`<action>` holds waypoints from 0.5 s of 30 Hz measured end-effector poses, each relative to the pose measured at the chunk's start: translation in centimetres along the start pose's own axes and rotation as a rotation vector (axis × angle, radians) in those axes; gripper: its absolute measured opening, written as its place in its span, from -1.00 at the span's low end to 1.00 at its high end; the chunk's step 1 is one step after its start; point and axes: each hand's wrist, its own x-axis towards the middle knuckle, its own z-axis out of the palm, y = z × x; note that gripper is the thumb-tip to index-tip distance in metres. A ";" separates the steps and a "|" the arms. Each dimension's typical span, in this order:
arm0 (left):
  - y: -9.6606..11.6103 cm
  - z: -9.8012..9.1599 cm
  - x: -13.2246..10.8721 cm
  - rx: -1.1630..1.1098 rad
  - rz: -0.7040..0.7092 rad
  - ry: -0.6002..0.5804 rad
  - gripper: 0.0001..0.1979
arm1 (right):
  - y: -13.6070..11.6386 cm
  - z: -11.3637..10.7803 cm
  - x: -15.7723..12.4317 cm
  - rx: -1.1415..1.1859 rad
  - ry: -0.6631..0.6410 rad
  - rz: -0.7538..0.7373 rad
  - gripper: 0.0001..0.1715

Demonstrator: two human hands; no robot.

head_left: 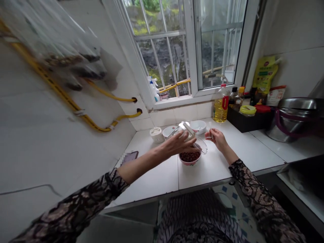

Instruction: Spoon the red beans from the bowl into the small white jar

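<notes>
My left hand [181,143] reaches over a bowl [190,163] and grips a clear plastic container [188,129] with a pale rim. A transparent lid-like part [202,147] hangs from it on the right. Small dark-red pieces [188,157], like beans or dried berries, fill the bowl. To the right of the container, my right hand [218,139] is raised above the counter. Its fingers are pinched together, with a thin pale piece seeming to show at the tips, too small to name. My left fingers partly hide the container and the bowl's far side.
Behind my left hand stand a small white canister [157,135] and a white bowl [198,127]. An oil bottle [220,106], a black box [243,119] of condiments and a steel pot [286,130] line the right. A phone [130,157] lies left on the counter [157,182].
</notes>
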 end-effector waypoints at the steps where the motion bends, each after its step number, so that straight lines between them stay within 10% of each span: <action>1: -0.2 -0.1 0.3 -0.005 0.031 -0.004 -0.07 | -1.0 0.4 0.2 0.012 -0.016 -0.009 -0.70; 6: -0.4 -1.2 1.8 -0.114 0.054 -0.165 -0.13 | -4.8 3.0 0.7 -0.041 -0.376 0.009 -0.68; 15: 0.6 1.0 2.7 -0.098 0.058 -0.024 -0.27 | -4.9 4.7 -0.2 -0.093 -0.334 0.053 -0.73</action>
